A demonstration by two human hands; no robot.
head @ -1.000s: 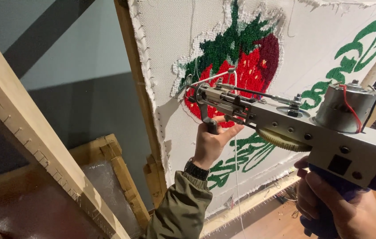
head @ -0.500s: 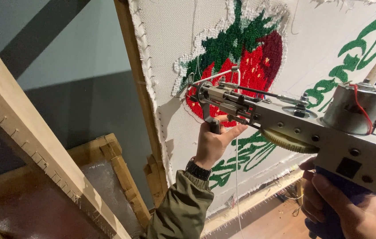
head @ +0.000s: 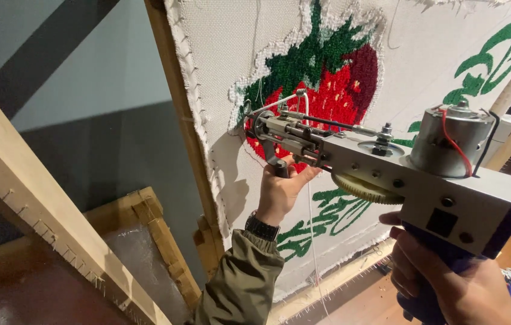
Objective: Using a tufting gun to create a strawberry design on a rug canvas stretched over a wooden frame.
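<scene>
The right hand (head: pixel 454 283) keeps a closed grip on the blue handle of the tufting gun (head: pixel 412 174), fingers wrapped fully round it low in the head view. The left hand (head: pixel 282 189) has a closed grip on the small front handle under the gun's nose, thumb up against the metal. The gun's long axis runs from the right hand at lower right up and leftward to its needle tip (head: pixel 249 123), which meets the stretched white cloth (head: pixel 225 54) at the left edge of the red strawberry tufting (head: pixel 346 90). The left hand is the nearer one to that contact point. A white yarn (head: pixel 312 241) hangs below the gun. The cloth's wooden frame (head: pixel 183 132) stands just left of the tip.
</scene>
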